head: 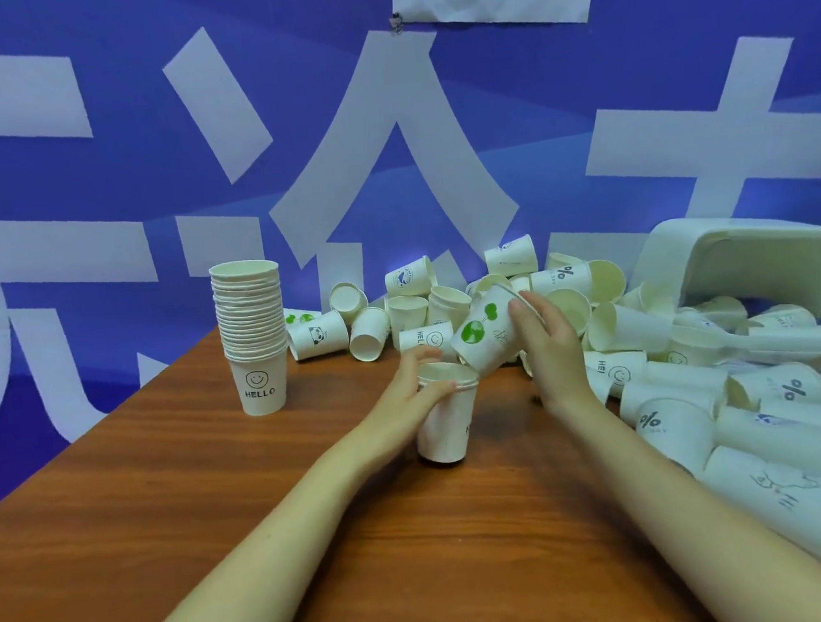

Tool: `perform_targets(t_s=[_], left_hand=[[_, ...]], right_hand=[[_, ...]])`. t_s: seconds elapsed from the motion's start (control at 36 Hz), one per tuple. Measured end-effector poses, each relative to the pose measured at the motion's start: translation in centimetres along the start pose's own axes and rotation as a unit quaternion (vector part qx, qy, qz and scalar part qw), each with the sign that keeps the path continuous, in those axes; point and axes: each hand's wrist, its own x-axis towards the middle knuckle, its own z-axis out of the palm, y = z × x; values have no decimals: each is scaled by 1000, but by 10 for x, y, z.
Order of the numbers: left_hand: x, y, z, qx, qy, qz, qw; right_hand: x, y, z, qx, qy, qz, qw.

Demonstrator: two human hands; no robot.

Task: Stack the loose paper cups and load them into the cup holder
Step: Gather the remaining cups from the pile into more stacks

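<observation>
Green-printed paper cup [485, 337] tilts in my right hand [549, 344], fingers curled on its rim, just above the short stack [447, 412] my left hand [416, 388] grips on the table [217, 494]. I'd level it before pushing down. Cup holder [745, 258] lies toppled far right.

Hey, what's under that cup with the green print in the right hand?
Under the green-print cup, tilted in the right hand, stands a short stack of cups that the left hand holds on the table. The stack's inside is hidden.
</observation>
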Motion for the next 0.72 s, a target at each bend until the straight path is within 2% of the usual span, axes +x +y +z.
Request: perform_targets(t_s=[0.08, 0.17, 0.31, 0.47, 0.58, 0.72], left_hand=[[0, 6, 5, 0, -7, -17, 1000], [-4, 6, 11, -6, 3, 22, 1000], [-3, 9, 22, -108, 24, 14, 994], [-5, 3, 32, -126, 30, 22, 991], [-6, 1, 35, -133, 42, 35, 990], [-3, -4, 36, -113, 94, 52, 988]], right_hand=[[-7, -4, -15, 4, 12, -27, 1000], [-10, -9, -24, 8, 1, -39, 999], [-16, -8, -26, -34, -96, -41, 994], [-35, 11, -22, -126, -236, -25, 963], [-45, 15, -19, -137, -231, -20, 963], [-53, 20, -14, -154, -206, -29, 966]])
